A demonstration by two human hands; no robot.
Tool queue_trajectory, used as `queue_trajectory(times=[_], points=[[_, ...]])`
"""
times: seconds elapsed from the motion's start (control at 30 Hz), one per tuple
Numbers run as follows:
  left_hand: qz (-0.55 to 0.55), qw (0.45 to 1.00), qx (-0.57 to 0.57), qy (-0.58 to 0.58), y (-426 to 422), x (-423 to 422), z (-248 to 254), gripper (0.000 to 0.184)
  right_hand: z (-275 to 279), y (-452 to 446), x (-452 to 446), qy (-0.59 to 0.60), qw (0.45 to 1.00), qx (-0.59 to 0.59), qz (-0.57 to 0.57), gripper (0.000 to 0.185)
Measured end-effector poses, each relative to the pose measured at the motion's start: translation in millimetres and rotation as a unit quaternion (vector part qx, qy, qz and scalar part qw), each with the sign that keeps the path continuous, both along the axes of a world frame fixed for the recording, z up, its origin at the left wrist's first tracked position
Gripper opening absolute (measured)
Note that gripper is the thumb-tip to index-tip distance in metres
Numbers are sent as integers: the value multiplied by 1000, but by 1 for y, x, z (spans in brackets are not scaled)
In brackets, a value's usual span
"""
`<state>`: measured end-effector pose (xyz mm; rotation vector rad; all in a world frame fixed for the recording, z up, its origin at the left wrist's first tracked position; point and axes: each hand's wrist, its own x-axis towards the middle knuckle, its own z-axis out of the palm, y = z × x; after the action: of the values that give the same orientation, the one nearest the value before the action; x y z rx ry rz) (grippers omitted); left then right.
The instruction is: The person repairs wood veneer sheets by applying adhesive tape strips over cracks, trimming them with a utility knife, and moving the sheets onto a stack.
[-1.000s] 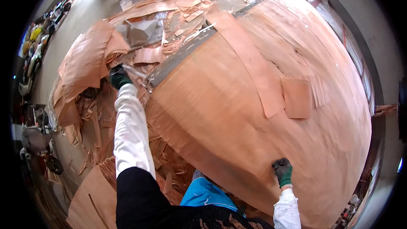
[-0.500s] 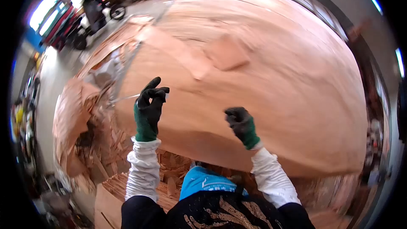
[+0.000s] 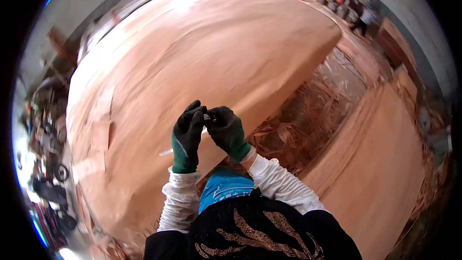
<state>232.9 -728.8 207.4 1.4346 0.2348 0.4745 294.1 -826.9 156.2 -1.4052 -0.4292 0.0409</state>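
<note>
My left hand [image 3: 187, 135], in a black and green work glove, is closed in a pinch over the veneer sheets. A thin white strip [image 3: 166, 152] shows on both sides of it and appears held there; its material is unclear. My right hand [image 3: 228, 130], gloved alike, meets the left at the fingertips, its fingers closed. Between the fingertips is a small greyish piece [image 3: 207, 116], too small to name. Beneath both hands spreads a broad stack of tan wood veneer sheets [image 3: 231, 53], near its front edge.
Loose veneer pieces [image 3: 101, 136] lie on the stack at left. Broken veneer scraps [image 3: 288, 135] cover the floor at right, beside a second veneer stack [image 3: 370, 163]. A person [image 3: 368, 13] is at the far right. A motorbike [image 3: 50, 190] stands at the left.
My view has swung to the right, bringing the second stack and a person into sight. My hands, apart before, have come together at the fingertips.
</note>
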Motion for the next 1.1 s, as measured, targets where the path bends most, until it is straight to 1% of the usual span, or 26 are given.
queue_trajectory(times=[0.03,0.07,0.1,0.17,0.2,0.23,0.27,0.3,0.33,0.37,0.4,0.43,0.47,0.53,0.57,0.6,0.67,0.7,0.77,0.87,0.9,1.0,1.1], points=[[-34,997,60,17,-12,19,-2,27,-1,-27,19,31,999,8,-6,19],[-56,989,125,48,-18,33,-5,35,-5,-45,33,63,998,15,-9,19],[-79,987,122,66,-31,47,-3,37,-9,-67,53,69,996,-21,-47,16],[-136,978,119,100,-44,74,4,44,-26,-114,95,169,986,7,5,13],[-152,975,126,99,-50,92,2,45,-32,-138,116,216,976,20,33,11],[-163,972,147,84,-46,103,-2,45,-30,-150,125,186,982,7,43,9],[-172,968,168,70,-47,119,-7,45,-25,-163,136,203,977,11,56,10],[-193,959,194,80,-57,142,-11,45,-19,-179,152,222,972,15,72,11],[-232,958,153,76,-78,168,-14,46,-13,-197,171,242,966,21,87,12],[-283,948,138,53,-92,198,-28,47,-6,-212,187,186,977,-8,99,15],[-333,935,119,25,-106,230,-47,48,-7,-225,207,200,973,-24,114,17],[-386,922,29,19,-132,257,-53,49,-4,-240,225,218,969,-31,111,17],[-416,906,-32,67,-158,280,-53,51,1,-257,239,239,964,-41,106,17],[-467,876,26,118,-212,344,-70,55,-21,-305,277,145,986,-49,64,17],[-495,859,-16,132,-242,372,-70,55,-33,-332,302,91,994,-50,44,17],[-522,838,-54,152,-270,391,-60,56,-31,-356,320,137,990,-36,26,18],[-604,767,-85,198,-318,437,-49,51,-27,-407,344,234,972,4,-2,21],[-614,764,-68,187,-306,429,-48,49,-29,-398,325,258,964,16,-54,21],[-623,761,-31,177,-339,464,-58,46,-40,-434,349,235,968,25,-83,23],[-612,742,-33,273,-384,522,-71,39,-53,-480,396,193,972,8,-131,24],[-575,771,-30,272,-399,532,-77,32,-53,-491,412,176,973,-4,-147,23],[-582,758,-5,296,-437,591,-89,28,-31,-534,465,232,961,-2,-152,24],[-548,795,-30,261,-473,637,-97,27,-42,-593,537,227,963,-26,-141,25]])
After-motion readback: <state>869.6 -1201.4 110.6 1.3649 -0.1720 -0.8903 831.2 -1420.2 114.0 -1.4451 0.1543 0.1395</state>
